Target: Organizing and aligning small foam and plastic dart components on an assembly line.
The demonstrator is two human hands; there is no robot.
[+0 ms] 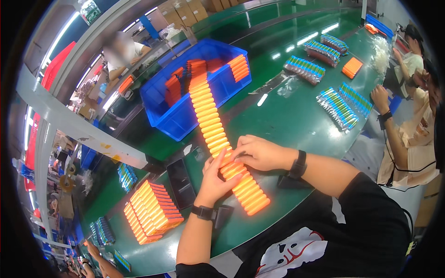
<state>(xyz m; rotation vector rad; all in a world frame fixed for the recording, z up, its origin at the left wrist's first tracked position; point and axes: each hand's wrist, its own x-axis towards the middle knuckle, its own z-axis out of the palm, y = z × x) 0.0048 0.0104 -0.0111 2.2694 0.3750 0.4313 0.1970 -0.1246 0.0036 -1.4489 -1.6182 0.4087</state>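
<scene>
Above the green table (257, 123), both hands (216, 183) (263, 154) angle inward, gripping a row of orange cylinders (212, 124).

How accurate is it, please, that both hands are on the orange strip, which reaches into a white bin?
The bin is blue, not white, as the head view shows; left hand and right hand are on the orange strip reaching into it.
</scene>
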